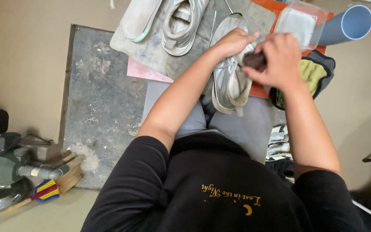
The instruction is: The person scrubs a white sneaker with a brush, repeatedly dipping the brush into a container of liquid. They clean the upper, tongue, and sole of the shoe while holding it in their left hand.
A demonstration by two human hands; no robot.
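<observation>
Grey sneaker (230, 83) sits on your lap, left hand (233, 43) gripping its heel, right hand (280, 56) closed around a dark brush (254, 60) against it.

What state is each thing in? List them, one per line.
Grey sneaker: on the lap, steadied by the left hand.
Dark brush: in the right hand grip, against the sneaker.
Second sneaker: lying untouched on the mat.
Clear plastic container: open.
Grey pipe: lying on its side.
</observation>
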